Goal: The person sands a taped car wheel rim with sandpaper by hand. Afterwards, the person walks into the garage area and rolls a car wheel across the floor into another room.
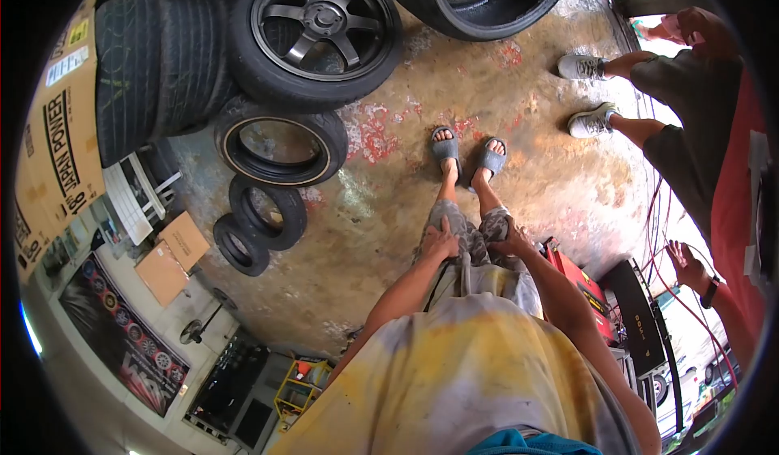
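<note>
My left hand point(439, 242) rests against the left leg of my camouflage shorts point(451, 212), thumb pointing forward and spread from the palm. On the other leg of the shorts lies my right hand point(513, 241), its thumb turned inward and the fingers along the outer thigh. Neither hand shows an object in it; some fingertips are hidden. A tie-dyed yellow and grey shirt point(454, 358) covers my torso. Beyond the hands, my feet stand on the stained floor in grey slide sandals point(492, 160).
Ahead to the left are a tyre on a dark spoked wheel point(324, 19), stacked tyres point(128, 74), a white-lined tyre point(331, 143) and smaller tyres point(276, 236). Another person point(690, 98) stands at right, one hand point(688, 267) raised. Red equipment point(580, 285) and cables point(659, 228) are nearby.
</note>
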A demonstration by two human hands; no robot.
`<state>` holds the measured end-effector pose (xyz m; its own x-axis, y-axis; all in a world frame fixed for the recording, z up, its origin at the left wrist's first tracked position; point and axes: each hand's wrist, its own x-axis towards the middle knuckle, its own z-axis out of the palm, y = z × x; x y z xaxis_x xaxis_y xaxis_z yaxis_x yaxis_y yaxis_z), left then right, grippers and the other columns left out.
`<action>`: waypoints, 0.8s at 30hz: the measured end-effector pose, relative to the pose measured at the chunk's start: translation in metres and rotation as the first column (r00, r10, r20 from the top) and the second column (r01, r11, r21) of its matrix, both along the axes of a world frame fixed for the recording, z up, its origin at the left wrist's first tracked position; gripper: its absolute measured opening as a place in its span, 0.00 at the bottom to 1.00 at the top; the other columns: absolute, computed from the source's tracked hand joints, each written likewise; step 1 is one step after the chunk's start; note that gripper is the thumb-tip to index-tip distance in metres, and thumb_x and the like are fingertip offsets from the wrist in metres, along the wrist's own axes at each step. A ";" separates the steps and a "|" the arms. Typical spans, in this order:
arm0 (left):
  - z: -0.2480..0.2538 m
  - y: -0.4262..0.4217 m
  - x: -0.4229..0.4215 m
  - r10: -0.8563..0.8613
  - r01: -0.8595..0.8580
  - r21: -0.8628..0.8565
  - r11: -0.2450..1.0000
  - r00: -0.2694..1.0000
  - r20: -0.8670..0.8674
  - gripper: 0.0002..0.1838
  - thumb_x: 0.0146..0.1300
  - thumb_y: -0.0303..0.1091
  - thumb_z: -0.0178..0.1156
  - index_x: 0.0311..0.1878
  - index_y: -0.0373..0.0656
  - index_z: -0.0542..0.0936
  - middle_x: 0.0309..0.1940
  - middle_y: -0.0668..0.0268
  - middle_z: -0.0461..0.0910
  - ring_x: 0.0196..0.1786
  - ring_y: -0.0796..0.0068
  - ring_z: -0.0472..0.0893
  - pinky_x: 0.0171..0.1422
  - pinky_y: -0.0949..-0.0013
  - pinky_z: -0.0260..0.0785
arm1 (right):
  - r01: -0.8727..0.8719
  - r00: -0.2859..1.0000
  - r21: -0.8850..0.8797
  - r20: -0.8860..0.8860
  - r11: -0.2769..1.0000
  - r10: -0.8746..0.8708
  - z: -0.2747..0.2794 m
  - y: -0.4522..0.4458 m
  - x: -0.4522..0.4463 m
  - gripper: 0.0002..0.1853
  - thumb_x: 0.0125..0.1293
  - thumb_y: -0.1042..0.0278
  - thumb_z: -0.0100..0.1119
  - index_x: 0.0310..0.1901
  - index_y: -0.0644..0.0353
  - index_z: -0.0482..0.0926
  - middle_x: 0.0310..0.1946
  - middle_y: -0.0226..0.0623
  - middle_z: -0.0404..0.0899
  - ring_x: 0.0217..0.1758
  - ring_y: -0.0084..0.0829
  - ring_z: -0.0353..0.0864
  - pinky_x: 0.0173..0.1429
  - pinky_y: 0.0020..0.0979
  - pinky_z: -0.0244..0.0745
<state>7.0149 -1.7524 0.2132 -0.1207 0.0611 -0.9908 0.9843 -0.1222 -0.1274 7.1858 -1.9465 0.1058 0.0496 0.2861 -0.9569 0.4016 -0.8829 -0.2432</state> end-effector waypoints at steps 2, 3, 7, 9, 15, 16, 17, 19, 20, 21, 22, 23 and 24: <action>-0.006 -0.002 -0.002 -0.008 0.008 0.008 1.000 1.000 0.015 0.48 0.73 0.56 0.50 0.83 0.54 0.32 0.75 0.32 0.49 0.72 0.28 0.64 0.75 0.41 0.60 | -0.008 1.000 -0.040 0.000 0.999 0.008 0.016 0.015 0.004 0.75 0.36 0.33 0.81 0.80 0.54 0.43 0.72 0.61 0.61 0.74 0.54 0.66 0.75 0.50 0.63; -0.005 -0.001 -0.001 -0.012 0.012 0.006 1.000 1.000 0.012 0.48 0.73 0.56 0.50 0.83 0.54 0.32 0.75 0.32 0.49 0.72 0.28 0.64 0.75 0.41 0.60 | -0.021 1.000 -0.079 0.004 0.997 0.021 0.026 0.024 0.007 0.76 0.35 0.35 0.82 0.79 0.61 0.43 0.72 0.57 0.65 0.76 0.48 0.65 0.78 0.43 0.61; -0.002 0.000 0.003 -0.021 0.021 0.003 1.000 1.000 -0.001 0.47 0.73 0.56 0.50 0.83 0.55 0.33 0.75 0.33 0.48 0.72 0.29 0.64 0.75 0.41 0.59 | -0.006 1.000 -0.070 -0.017 0.998 0.005 0.032 0.026 0.010 0.75 0.36 0.35 0.82 0.79 0.61 0.43 0.72 0.58 0.65 0.76 0.49 0.65 0.78 0.44 0.61; -0.003 0.000 0.003 -0.032 0.032 0.006 0.999 0.999 -0.006 0.47 0.73 0.56 0.50 0.83 0.55 0.33 0.76 0.34 0.48 0.73 0.30 0.63 0.75 0.40 0.59 | -0.034 0.999 -0.079 -0.020 0.996 0.033 0.033 0.027 0.012 0.72 0.39 0.31 0.79 0.80 0.48 0.43 0.73 0.66 0.57 0.73 0.63 0.66 0.72 0.58 0.65; 0.002 0.006 0.010 -0.048 0.047 -0.023 0.999 0.998 -0.032 0.47 0.74 0.55 0.50 0.83 0.56 0.33 0.76 0.35 0.47 0.73 0.30 0.63 0.75 0.41 0.59 | -0.055 0.998 -0.129 -0.050 0.990 0.049 0.055 0.046 0.022 0.71 0.41 0.32 0.77 0.80 0.48 0.42 0.73 0.66 0.57 0.74 0.62 0.65 0.73 0.57 0.65; 0.001 0.006 0.012 -0.050 0.049 -0.023 0.999 0.998 -0.045 0.46 0.74 0.55 0.50 0.83 0.57 0.33 0.76 0.35 0.47 0.73 0.31 0.63 0.75 0.41 0.59 | -0.054 0.997 -0.129 -0.055 0.990 0.047 0.059 0.050 0.024 0.71 0.41 0.32 0.77 0.80 0.48 0.42 0.73 0.66 0.57 0.74 0.62 0.65 0.73 0.57 0.65; 0.001 0.005 0.013 -0.052 0.051 -0.024 0.998 0.997 -0.057 0.46 0.74 0.56 0.49 0.83 0.58 0.33 0.76 0.36 0.47 0.73 0.31 0.63 0.75 0.41 0.59 | -0.064 0.997 -0.145 -0.054 0.987 0.057 0.065 0.054 0.027 0.71 0.41 0.32 0.77 0.80 0.49 0.41 0.73 0.66 0.57 0.75 0.63 0.64 0.73 0.57 0.65; 0.001 0.004 0.014 -0.055 0.053 -0.028 0.998 0.996 -0.067 0.46 0.74 0.56 0.49 0.83 0.58 0.33 0.76 0.36 0.47 0.73 0.31 0.63 0.75 0.41 0.60 | -0.074 0.996 -0.164 -0.058 0.984 0.065 0.065 0.054 0.027 0.71 0.42 0.32 0.77 0.80 0.49 0.41 0.74 0.66 0.57 0.75 0.63 0.64 0.73 0.57 0.65; 0.000 0.003 0.014 -0.056 0.054 -0.029 0.998 0.996 -0.072 0.46 0.75 0.56 0.49 0.83 0.59 0.32 0.77 0.36 0.46 0.73 0.32 0.63 0.75 0.42 0.60 | -0.078 0.996 -0.158 -0.060 0.984 0.070 0.064 0.052 0.027 0.71 0.42 0.32 0.76 0.80 0.50 0.40 0.74 0.66 0.56 0.75 0.63 0.63 0.73 0.57 0.65; 0.000 0.003 0.014 -0.058 0.055 -0.032 0.998 0.995 -0.075 0.46 0.75 0.56 0.49 0.83 0.59 0.32 0.77 0.36 0.46 0.73 0.32 0.63 0.75 0.42 0.60 | -0.083 0.995 -0.151 -0.060 0.985 0.074 0.062 0.050 0.027 0.71 0.42 0.31 0.76 0.80 0.50 0.40 0.74 0.66 0.55 0.76 0.63 0.62 0.73 0.57 0.65; 0.000 0.003 0.015 -0.060 0.057 -0.040 0.998 0.995 -0.074 0.45 0.75 0.56 0.48 0.83 0.59 0.32 0.77 0.36 0.46 0.73 0.32 0.64 0.75 0.42 0.60 | -0.082 0.995 -0.153 -0.064 0.985 0.073 0.065 0.054 0.029 0.71 0.42 0.31 0.76 0.80 0.50 0.40 0.74 0.66 0.55 0.76 0.63 0.62 0.73 0.57 0.65; 0.000 0.003 0.016 -0.062 0.059 -0.048 0.997 0.995 -0.074 0.45 0.75 0.55 0.48 0.83 0.59 0.32 0.76 0.36 0.46 0.73 0.32 0.64 0.75 0.42 0.61 | -0.098 0.995 -0.168 -0.051 0.981 0.091 0.069 0.058 0.031 0.73 0.41 0.29 0.76 0.80 0.53 0.40 0.73 0.66 0.58 0.76 0.62 0.62 0.75 0.55 0.64; 0.001 0.003 0.017 -0.064 0.060 -0.052 0.997 0.995 -0.080 0.45 0.75 0.55 0.48 0.83 0.59 0.32 0.76 0.36 0.46 0.73 0.32 0.64 0.75 0.42 0.61 | -0.115 0.993 -0.183 -0.040 0.976 0.110 0.074 0.061 0.034 0.75 0.40 0.27 0.76 0.80 0.55 0.40 0.72 0.67 0.60 0.76 0.61 0.62 0.76 0.52 0.64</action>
